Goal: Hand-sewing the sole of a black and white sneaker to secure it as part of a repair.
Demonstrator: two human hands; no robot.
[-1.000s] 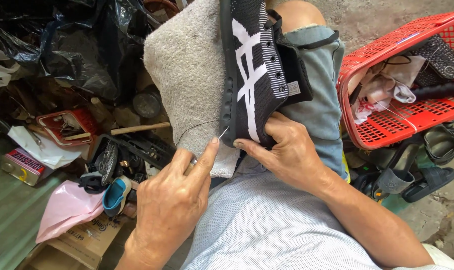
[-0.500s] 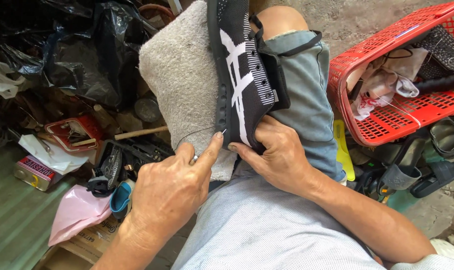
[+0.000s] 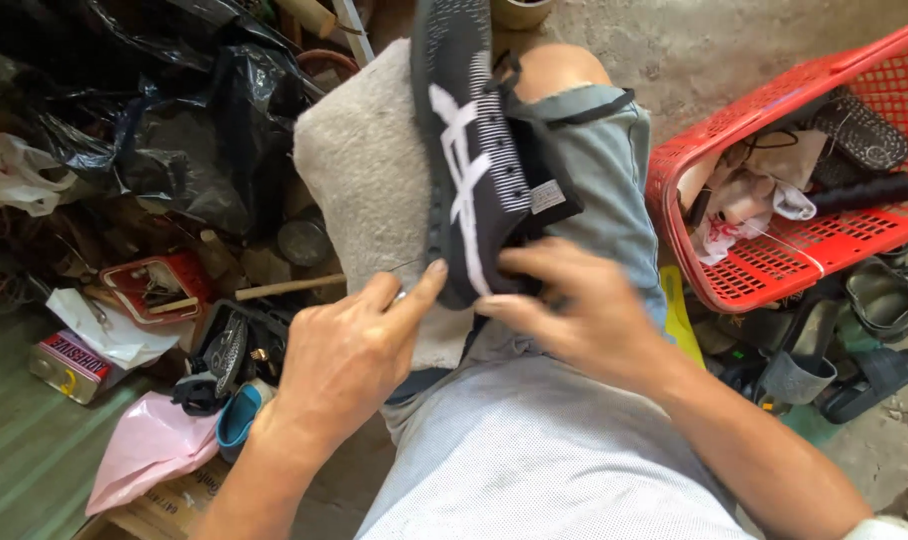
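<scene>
A black knit sneaker (image 3: 471,150) with white stripes lies on its side across my lap, over a grey fuzzy cloth (image 3: 369,180) and my denim-covered thigh. My right hand (image 3: 574,315) grips the shoe's heel end, thumb on the sole edge. My left hand (image 3: 349,360) pinches a thin needle against the sole near the heel; a fine thread runs from it across the cloth. The needle itself is barely visible between thumb and forefinger.
A red plastic basket (image 3: 774,270) with rags, a sole and tools stands at the right, sandals (image 3: 874,340) beside it. At the left lie black plastic bags (image 3: 174,130), a small red tray (image 3: 149,290), a tin can (image 3: 69,365), a pink bag (image 3: 149,460) and shoe parts.
My left hand has pushed the needle from just off the sole up against the shoe's edge. My right hand has shifted its grip on the heel.
</scene>
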